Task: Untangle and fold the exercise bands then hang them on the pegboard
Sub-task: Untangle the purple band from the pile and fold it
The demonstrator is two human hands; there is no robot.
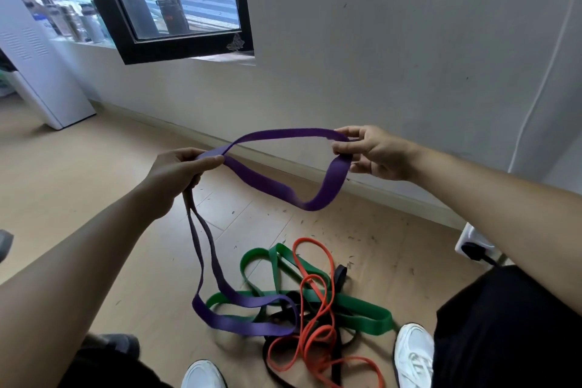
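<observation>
While hands [176, 176] [374, 153] grip, band [267, 186] spans between.

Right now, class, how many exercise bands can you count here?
4. The purple band is held by the left hand and right hand; the green band, orange band and black band lie tangled on the floor. More may be hidden.

We see the purple band [267, 186] and green band [362, 305] as matt rubber. At nine o'clock, the floor [78, 173] is smooth wood.

Black-framed window [176, 9], white shoes [414, 353].
</observation>
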